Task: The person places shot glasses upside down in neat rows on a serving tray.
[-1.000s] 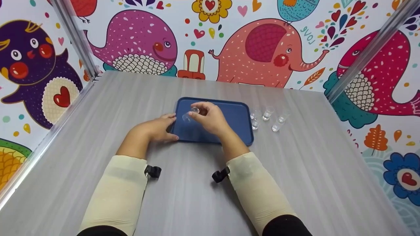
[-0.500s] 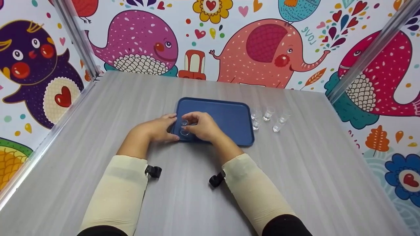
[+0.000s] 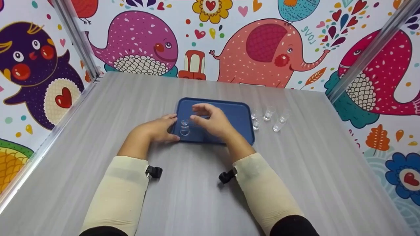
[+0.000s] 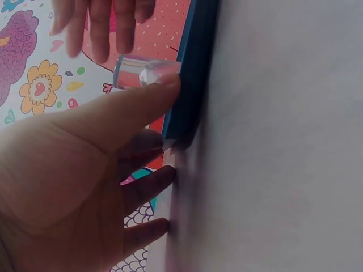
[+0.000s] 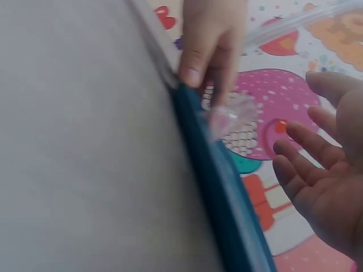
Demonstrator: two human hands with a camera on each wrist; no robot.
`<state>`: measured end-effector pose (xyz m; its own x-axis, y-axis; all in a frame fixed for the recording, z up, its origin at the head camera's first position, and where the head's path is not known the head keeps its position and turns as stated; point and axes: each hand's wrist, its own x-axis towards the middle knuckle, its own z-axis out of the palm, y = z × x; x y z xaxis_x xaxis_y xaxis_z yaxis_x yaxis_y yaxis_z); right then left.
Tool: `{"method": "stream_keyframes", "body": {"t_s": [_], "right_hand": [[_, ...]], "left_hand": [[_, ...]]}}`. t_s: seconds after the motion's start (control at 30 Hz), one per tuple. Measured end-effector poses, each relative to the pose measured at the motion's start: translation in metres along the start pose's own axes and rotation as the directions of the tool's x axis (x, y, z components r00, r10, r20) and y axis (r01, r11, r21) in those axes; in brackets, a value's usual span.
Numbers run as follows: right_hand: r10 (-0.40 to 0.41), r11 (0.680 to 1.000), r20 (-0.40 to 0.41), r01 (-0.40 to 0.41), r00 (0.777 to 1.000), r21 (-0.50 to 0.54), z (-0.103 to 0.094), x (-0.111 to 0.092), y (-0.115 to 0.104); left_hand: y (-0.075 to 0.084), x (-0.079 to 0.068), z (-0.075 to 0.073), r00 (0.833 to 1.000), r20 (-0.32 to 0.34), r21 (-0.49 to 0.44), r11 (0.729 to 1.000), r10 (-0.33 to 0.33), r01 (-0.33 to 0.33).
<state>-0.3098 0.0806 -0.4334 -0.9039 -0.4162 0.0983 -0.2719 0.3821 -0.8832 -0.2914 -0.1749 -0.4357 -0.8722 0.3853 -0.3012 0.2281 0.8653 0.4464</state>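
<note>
A small clear shot glass (image 3: 184,127) stands near the left edge of a blue rectangular tray (image 3: 229,126). My left hand (image 3: 160,128) rests against the tray's left side, with its thumb at the front corner and its fingers spread along the edge. In the left wrist view the thumb (image 4: 144,99) touches the tray's rim. Above the tray, just right of the glass and apart from it, my right hand (image 3: 213,121) holds nothing, its thumb and fingers parted. The right wrist view shows these fingers (image 5: 309,150) loosely extended beside the tray.
Several more clear shot glasses (image 3: 268,114) stand on the grey wood-grain table (image 3: 190,183), close to the tray's right edge. Cartoon-printed walls (image 3: 256,55) and metal posts (image 3: 77,39) enclose the table's back and sides.
My right hand lowered the shot glass toward the tray's front left, set it down, let go and moved back up and right. My left hand stayed at the tray's edge.
</note>
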Motion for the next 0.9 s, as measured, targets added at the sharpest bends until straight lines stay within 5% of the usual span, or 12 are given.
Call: {"method": "stream_keyframes", "body": {"t_s": [0.5,0.9], "right_hand": [[-0.043,0.999,-0.248,0.043,0.968,-0.004,-0.092,-0.022,0.030],[0.063,0.997,-0.340,-0.071,0.938,-0.012,-0.141,-0.041,0.055]], "left_hand": [[0.001,-0.001,-0.001,1.000,0.009,-0.011,1.000,0.007,-0.006],[0.002,-0.002,-0.001,1.000,0.012,-0.007,1.000,0.000,0.000]]}}
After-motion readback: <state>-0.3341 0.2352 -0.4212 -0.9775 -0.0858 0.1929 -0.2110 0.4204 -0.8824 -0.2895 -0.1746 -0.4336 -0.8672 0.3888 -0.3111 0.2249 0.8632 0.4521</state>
